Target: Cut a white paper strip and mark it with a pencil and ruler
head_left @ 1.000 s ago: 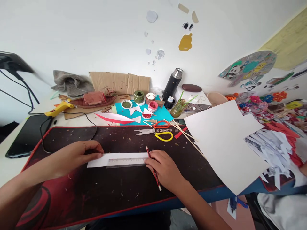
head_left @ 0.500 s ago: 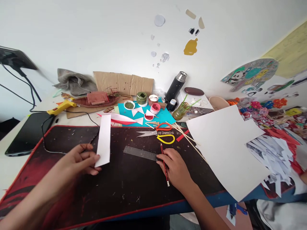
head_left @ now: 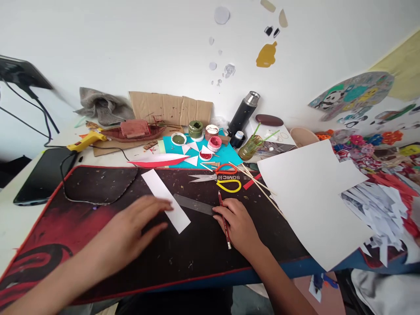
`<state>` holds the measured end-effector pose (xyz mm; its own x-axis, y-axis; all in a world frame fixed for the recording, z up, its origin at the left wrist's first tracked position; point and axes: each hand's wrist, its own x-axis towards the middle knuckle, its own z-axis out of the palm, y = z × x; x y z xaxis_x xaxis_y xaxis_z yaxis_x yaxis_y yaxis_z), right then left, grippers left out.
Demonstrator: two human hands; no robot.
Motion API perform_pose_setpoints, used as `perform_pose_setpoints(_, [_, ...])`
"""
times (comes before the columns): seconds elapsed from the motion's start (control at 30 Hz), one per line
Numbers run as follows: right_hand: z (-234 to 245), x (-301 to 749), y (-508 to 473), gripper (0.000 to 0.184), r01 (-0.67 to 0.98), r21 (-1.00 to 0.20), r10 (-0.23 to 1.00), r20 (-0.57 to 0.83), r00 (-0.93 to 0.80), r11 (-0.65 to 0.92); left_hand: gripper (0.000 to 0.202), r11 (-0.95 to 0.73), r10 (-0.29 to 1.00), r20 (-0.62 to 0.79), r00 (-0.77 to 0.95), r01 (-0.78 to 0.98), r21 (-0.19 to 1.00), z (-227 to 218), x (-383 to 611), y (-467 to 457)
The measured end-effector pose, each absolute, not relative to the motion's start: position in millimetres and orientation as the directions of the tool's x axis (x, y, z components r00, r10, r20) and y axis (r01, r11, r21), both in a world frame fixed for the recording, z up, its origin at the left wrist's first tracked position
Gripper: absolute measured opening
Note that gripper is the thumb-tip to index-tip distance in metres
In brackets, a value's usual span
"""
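A white paper strip (head_left: 166, 199) lies slanted on the dark desk mat (head_left: 98, 192). My left hand (head_left: 138, 223) rests flat on the strip's near part, fingers stretched out. A clear ruler (head_left: 193, 204) lies just right of the strip. My right hand (head_left: 238, 225) is closed around a red pencil (head_left: 225, 221) and its fingertips touch the ruler's right end.
Scissors with a red and a yellow handle (head_left: 219, 180) and thin wooden sticks (head_left: 259, 186) lie behind the ruler. A large white sheet (head_left: 311, 197) covers the mat's right side. Paint jars (head_left: 197, 131), a flask (head_left: 244, 113), a glue gun (head_left: 87, 140) and a phone (head_left: 42, 175) stand around.
My left hand lifted the paper strip out from under the ruler, turned it, and now presses it down slanted on the mat. The ruler shifted right and tilted. My right hand kept the pencil.
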<state>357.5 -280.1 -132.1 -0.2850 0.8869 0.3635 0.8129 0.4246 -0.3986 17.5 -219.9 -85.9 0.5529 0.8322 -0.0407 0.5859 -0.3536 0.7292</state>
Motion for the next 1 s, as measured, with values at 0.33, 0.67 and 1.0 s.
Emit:
perform_pose_setpoints(0.33, [-129.0,375.1,-290.3,0.015,0.828,-0.405,0.901,0.358,-0.247,0.388,0.055,-0.628,0.751,0.021,0.66,0.704,0.33,-120.2,8.0,-167.1])
perform_pose_setpoints(0.67, [-126.6,371.8,-283.5,0.017,0.828,-0.389,0.901,0.328,-0.285,0.403,0.06,-0.572,0.817,0.069,0.573,0.788,0.227,-100.1,7.3,-195.9])
perform_pose_setpoints(1.0, [-128.5,368.1,-287.0,0.016,0.825,-0.42,0.904,0.359,-0.232,0.378,0.035,-0.644,0.643,-0.174,0.745,0.65,0.402,-89.8,56.6,-129.8])
